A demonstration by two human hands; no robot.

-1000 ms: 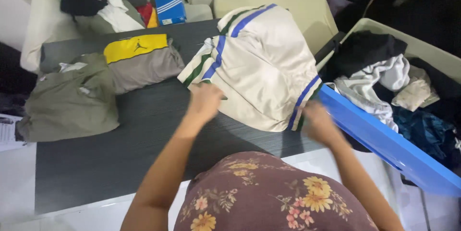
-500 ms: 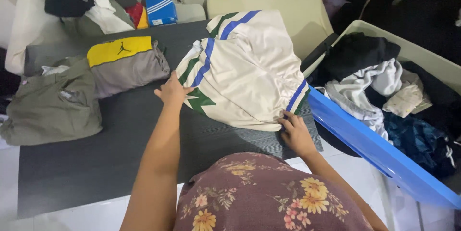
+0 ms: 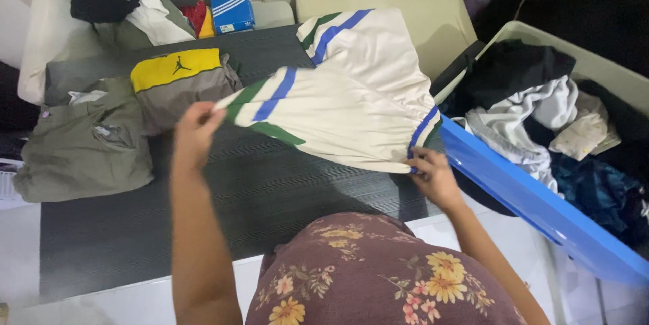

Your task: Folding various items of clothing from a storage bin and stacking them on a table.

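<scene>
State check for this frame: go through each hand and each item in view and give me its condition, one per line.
Left hand: raised, pinching a corner of the shorts.
Right hand: gripping the waistband corner.
Cream shorts: stretched between both hands, partly off the table.
Olive garment: folded, flat.
Grey and yellow garment: folded.
Laundry basket: full of loose clothes.
Blue shoebox: closed.
</scene>
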